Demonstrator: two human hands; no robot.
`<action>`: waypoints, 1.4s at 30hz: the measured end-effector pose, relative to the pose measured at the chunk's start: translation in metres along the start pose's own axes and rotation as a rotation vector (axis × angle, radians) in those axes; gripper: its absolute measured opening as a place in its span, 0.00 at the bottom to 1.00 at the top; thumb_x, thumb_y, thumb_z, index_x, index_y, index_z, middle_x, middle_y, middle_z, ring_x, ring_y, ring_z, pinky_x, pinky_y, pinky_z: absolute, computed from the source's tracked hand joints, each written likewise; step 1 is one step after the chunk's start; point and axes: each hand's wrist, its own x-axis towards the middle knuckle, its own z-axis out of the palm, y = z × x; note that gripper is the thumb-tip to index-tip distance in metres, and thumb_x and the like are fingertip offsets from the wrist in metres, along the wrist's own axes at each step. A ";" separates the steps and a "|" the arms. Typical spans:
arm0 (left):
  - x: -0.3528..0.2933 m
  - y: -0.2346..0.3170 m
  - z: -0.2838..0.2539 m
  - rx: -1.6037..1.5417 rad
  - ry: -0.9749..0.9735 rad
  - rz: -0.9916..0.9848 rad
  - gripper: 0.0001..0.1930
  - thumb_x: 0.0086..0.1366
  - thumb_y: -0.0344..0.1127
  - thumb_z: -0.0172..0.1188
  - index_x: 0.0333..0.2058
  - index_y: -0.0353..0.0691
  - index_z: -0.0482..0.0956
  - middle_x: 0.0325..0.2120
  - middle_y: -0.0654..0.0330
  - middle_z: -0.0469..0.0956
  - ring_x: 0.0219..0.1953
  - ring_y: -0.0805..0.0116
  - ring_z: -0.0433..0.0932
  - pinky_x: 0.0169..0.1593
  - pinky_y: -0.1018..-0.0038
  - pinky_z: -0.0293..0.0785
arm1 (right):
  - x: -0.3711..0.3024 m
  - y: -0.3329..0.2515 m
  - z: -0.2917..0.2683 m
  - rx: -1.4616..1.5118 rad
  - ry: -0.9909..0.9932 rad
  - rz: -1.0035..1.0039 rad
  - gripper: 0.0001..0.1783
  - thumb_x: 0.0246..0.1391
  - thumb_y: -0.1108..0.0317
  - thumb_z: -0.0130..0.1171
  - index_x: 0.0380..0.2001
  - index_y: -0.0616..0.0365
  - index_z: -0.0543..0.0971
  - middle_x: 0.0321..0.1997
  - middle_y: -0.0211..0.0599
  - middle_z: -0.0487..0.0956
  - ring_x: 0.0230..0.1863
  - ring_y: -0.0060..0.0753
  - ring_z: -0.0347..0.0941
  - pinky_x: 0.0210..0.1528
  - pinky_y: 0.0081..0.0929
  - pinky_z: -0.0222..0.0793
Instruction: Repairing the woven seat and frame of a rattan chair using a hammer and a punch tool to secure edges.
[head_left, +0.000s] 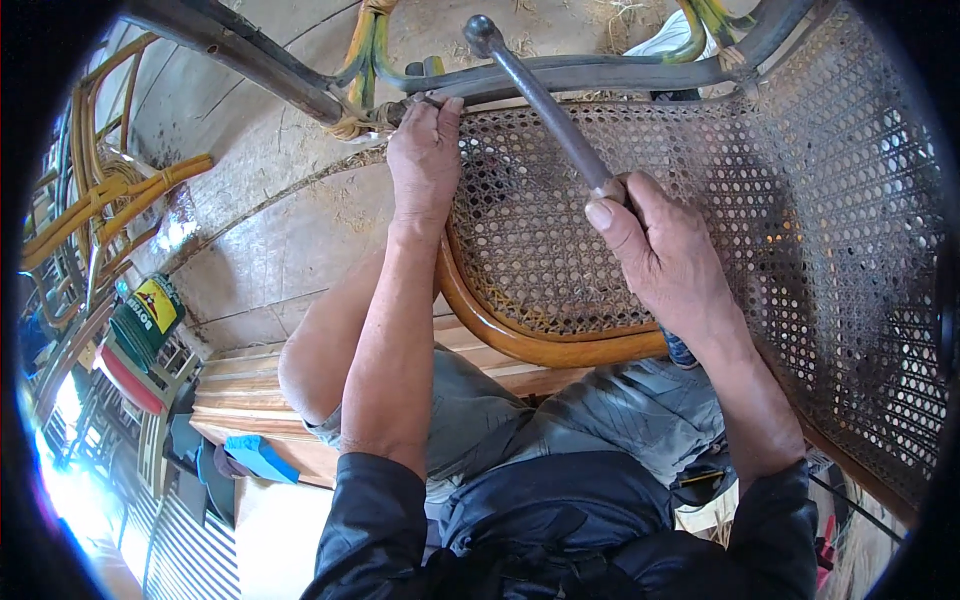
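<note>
My right hand (665, 235) is wrapped round the lower end of a hammer (545, 105), a dark metal shaft with a rounded head, raised over the chair seat. The hammer head is apart from the chair. At the far left corner of the woven cane seat (590, 220), my left hand (425, 150) is closed against a wrapped joint of the rattan chair frame (590, 85). A small dark piece shows at its fingertips, too small to name. The seat's near rim (540, 345) is glossy brown, curved rattan; the far rail is dark and worn.
The woven cane backrest (860, 200) rises at the right. Bent rattan pieces (115, 195) stand at the far left, near a green and yellow package (148, 320). A blue item (262, 458) lies on the wooden planks (260, 400). Fibre scraps lie on the floor (290, 220).
</note>
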 end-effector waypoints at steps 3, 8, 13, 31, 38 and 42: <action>0.000 0.002 -0.001 -0.016 -0.021 -0.001 0.15 0.64 0.40 0.53 0.28 0.32 0.74 0.28 0.46 0.75 0.32 0.44 0.73 0.36 0.61 0.70 | 0.000 0.001 0.002 -0.023 0.010 -0.018 0.19 0.60 0.53 0.48 0.29 0.60 0.69 0.18 0.40 0.72 0.19 0.36 0.73 0.21 0.32 0.67; 0.000 -0.001 -0.001 0.035 -0.034 0.017 0.14 0.64 0.40 0.52 0.30 0.32 0.74 0.29 0.45 0.75 0.34 0.44 0.73 0.37 0.60 0.70 | 0.003 -0.003 0.003 0.046 -0.015 0.001 0.19 0.60 0.53 0.48 0.29 0.61 0.69 0.17 0.40 0.72 0.19 0.36 0.74 0.21 0.32 0.68; 0.001 0.000 0.003 -0.010 -0.039 0.047 0.12 0.64 0.39 0.51 0.31 0.33 0.74 0.29 0.46 0.75 0.34 0.45 0.74 0.37 0.59 0.70 | 0.002 -0.012 0.002 0.026 0.014 -0.109 0.19 0.60 0.53 0.48 0.29 0.60 0.69 0.15 0.37 0.70 0.15 0.31 0.70 0.17 0.29 0.66; 0.000 0.002 0.000 0.151 -0.071 0.099 0.10 0.62 0.37 0.52 0.32 0.36 0.73 0.29 0.49 0.73 0.34 0.47 0.73 0.36 0.59 0.71 | 0.013 -0.004 0.013 -0.065 -0.090 -0.039 0.18 0.60 0.55 0.48 0.29 0.61 0.68 0.13 0.37 0.70 0.13 0.37 0.69 0.17 0.34 0.67; -0.002 0.024 0.005 -0.086 0.051 0.035 0.13 0.64 0.39 0.52 0.30 0.32 0.74 0.26 0.47 0.74 0.31 0.45 0.73 0.35 0.61 0.70 | -0.005 0.009 -0.009 -0.013 0.106 -0.043 0.21 0.61 0.49 0.45 0.28 0.58 0.69 0.12 0.30 0.65 0.13 0.21 0.64 0.14 0.25 0.60; 0.000 0.025 0.010 -0.043 -0.047 0.019 0.14 0.64 0.40 0.52 0.31 0.32 0.75 0.26 0.46 0.75 0.32 0.45 0.74 0.36 0.62 0.70 | -0.013 0.014 -0.011 0.090 0.023 0.112 0.23 0.60 0.47 0.45 0.30 0.60 0.69 0.13 0.32 0.66 0.14 0.25 0.66 0.16 0.26 0.61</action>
